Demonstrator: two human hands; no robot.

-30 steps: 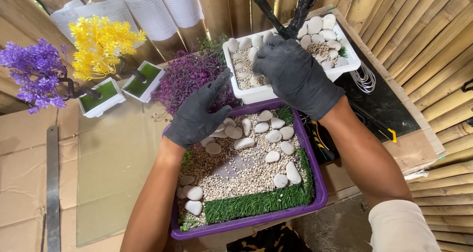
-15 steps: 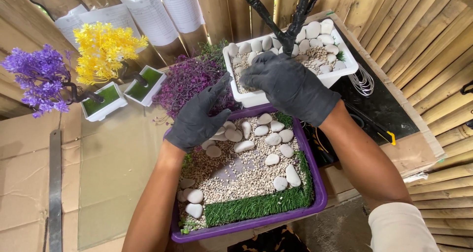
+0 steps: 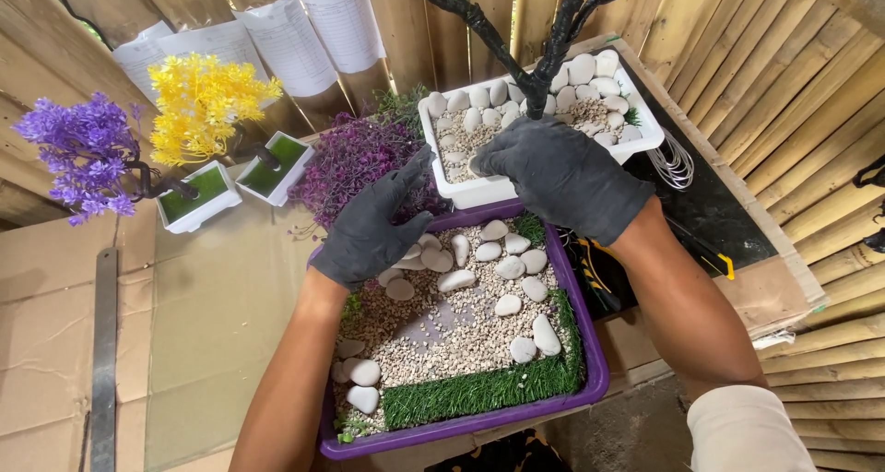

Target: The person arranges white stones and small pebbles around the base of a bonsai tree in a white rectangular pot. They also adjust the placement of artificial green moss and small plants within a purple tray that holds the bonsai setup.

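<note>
White rectangular tray (image 3: 479, 194), filled with gravel and ringed with pale stones, sits at the far edge of the cardboard-covered work surface (image 3: 212, 324), its near rim touching the far rim of the purple tray (image 3: 595, 380). A black artificial tree trunk (image 3: 544, 62) rises from it. Right hand (image 3: 562, 172), in a dark glove, lies over the near part of the white tray at the trunk's foot, fingers curled downward; whether they pinch anything I cannot tell. Left hand (image 3: 373, 228), also gloved, is spread flat over the purple tray's far left corner, apparently steadying it. White paper sheets (image 3: 304, 25), printed, hang on the bamboo wall behind the yellow (image 3: 203, 99) and purple (image 3: 78, 154) artificial plants.
</note>
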